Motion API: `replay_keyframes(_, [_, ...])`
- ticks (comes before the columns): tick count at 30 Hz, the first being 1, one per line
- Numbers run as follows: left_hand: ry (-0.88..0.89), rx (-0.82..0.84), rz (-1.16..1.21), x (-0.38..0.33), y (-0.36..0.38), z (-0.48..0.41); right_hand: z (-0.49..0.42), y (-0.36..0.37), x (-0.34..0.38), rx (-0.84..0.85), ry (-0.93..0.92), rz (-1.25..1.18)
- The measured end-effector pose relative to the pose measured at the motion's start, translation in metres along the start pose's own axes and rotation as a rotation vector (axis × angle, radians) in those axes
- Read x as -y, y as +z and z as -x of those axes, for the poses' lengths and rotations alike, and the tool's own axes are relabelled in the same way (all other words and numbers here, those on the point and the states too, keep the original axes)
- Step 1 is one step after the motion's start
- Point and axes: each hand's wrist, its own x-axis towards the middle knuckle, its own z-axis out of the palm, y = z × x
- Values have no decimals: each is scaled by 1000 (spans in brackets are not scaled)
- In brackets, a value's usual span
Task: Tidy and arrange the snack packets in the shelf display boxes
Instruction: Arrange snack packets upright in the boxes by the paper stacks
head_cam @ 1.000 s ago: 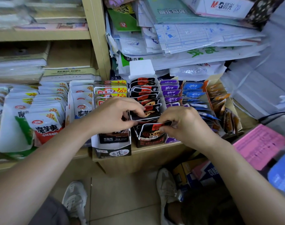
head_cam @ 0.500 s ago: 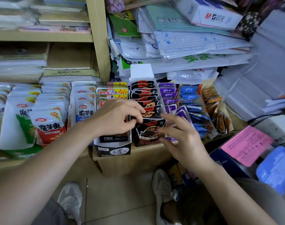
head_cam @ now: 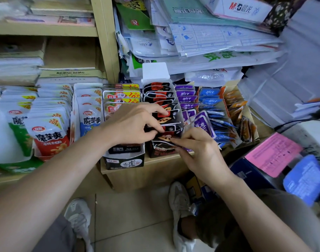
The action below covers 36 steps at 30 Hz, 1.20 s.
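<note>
the left hand (head_cam: 131, 124) curls over the row of small black-and-red foil snack packets (head_cam: 161, 96) in the white cardboard display box (head_cam: 154, 71), thumb and fingers pinching one mid-row. the right hand (head_cam: 201, 153) pinches the frontmost packet (head_cam: 162, 142) between thumb and fingertips (head_cam: 181, 140).

Pale wooden shelving (head_cam: 104, 42); tiled floor (head_cam: 133, 224)
</note>
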Motion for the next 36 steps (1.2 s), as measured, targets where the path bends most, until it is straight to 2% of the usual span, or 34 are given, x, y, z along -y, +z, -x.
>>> replay_keyframes(5, [-24, 68, -58, -4, -11, -7, -1, 1, -3, -21, -3, 13])
replay_keyframes(8, [-26, 139, -176, -2, -9, -8, -2, 2, -4, -32, -6, -25])
replay_keyframes(10, [-24, 114, -208, -2, -3, -8, -3, 2, -5, -44, 4, -40])
replay_keyframes(14, [-62, 80, -94, 1, -3, -3, -4, 3, -5, -67, 19, -45])
replay_keyframes(21, [-103, 178, -11, 2, -6, 8, -7, 8, -1, -87, 81, -53])
replay_keyframes(36, [-123, 96, 157, -6, -13, 8, -26, 6, -6, 35, 70, -55])
